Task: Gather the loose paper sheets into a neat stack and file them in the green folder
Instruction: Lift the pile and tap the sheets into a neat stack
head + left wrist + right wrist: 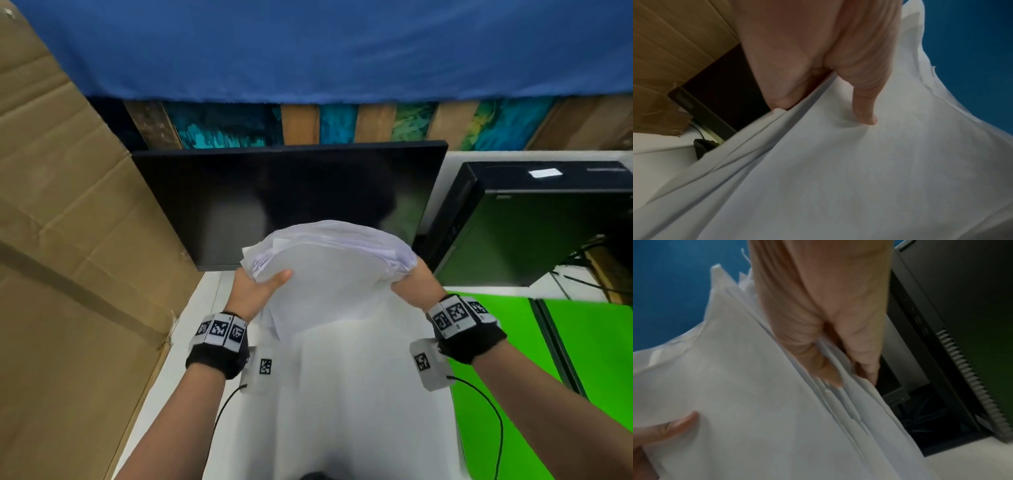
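A bundle of white paper sheets (pixel 329 274) stands on edge on the white desk, its top bowed toward the monitor and its edges uneven. My left hand (pixel 260 291) grips the bundle's left side, thumb on the near face. My right hand (pixel 411 284) grips the right side. The left wrist view shows my left hand (pixel 818 68) with the thumb pressed on the paper sheets (pixel 838 170). The right wrist view shows my right hand (pixel 828 321) pinching the fanned edges of the paper sheets (pixel 735 378). The green folder (pixel 513 342) lies open on the desk to the right.
A dark monitor (pixel 274 198) stands just behind the paper. A black computer case (pixel 531 226) sits at the right rear. A large cardboard sheet (pixel 68 257) leans along the left. Blue cloth (pixel 325 44) hangs behind. Cables trail from both wrists.
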